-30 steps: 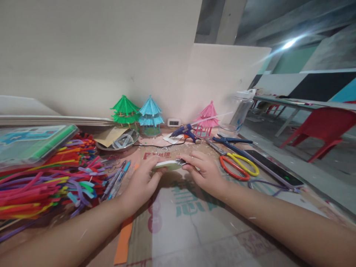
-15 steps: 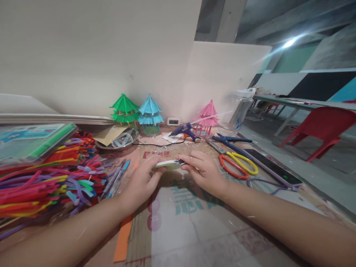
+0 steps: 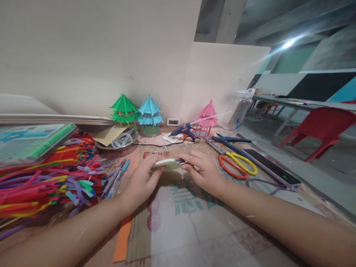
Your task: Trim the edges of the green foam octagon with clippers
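My left hand (image 3: pixel 141 181) grips the left side of a thin pale green disc (image 3: pixel 167 164), held flat just above the cardboard sheet (image 3: pixel 189 222). My right hand (image 3: pixel 204 172) meets the disc's right edge, pinching a small dark metal tool (image 3: pixel 182 161) against it. What kind of tool it is I cannot tell. Both forearms stretch forward over the cardboard.
A heap of coloured pipe cleaners (image 3: pixel 47 181) and pens (image 3: pixel 116 180) lie left. Red-and-yellow scissors (image 3: pixel 236 165), blue pliers (image 3: pixel 230 140), a phone (image 3: pixel 271 171) lie right. Green (image 3: pixel 124 109), blue (image 3: pixel 150 111), pink (image 3: pixel 207 115) paper pavilions, a glue gun (image 3: pixel 185 131), metal dish (image 3: pixel 119 142), bottle (image 3: pixel 241 109) stand behind.
Almost nothing has changed; both hands stay on the disc, with only a slight shift of the view.
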Tool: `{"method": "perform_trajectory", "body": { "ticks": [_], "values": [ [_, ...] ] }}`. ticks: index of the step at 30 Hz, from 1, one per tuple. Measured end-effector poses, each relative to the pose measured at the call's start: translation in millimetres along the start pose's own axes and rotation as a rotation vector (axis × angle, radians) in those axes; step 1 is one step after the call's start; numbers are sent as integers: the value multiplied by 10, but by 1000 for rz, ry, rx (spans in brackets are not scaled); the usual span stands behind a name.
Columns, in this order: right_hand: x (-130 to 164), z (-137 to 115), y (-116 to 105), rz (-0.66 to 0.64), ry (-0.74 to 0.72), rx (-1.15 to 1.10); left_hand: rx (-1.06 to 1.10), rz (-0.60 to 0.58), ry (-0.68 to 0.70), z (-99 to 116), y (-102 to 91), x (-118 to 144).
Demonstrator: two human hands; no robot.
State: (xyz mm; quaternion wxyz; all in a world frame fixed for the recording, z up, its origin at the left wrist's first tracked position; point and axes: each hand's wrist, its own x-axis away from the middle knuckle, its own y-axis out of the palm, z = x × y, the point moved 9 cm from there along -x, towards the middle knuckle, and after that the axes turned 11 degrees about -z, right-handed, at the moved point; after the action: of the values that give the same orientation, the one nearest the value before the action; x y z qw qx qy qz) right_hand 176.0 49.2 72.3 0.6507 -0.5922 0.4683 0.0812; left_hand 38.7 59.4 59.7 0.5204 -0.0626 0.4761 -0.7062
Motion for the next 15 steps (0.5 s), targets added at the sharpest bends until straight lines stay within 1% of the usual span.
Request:
{"method": "perform_trajectory", "body": {
  "ticks": [7,15],
  "values": [
    [4,-67,13,-25,-43,24,-55,-79,36,56,49,-4],
    [4,-84,19,-35,-33,55,-65,-89,19,66,54,-4]
  ]
}}
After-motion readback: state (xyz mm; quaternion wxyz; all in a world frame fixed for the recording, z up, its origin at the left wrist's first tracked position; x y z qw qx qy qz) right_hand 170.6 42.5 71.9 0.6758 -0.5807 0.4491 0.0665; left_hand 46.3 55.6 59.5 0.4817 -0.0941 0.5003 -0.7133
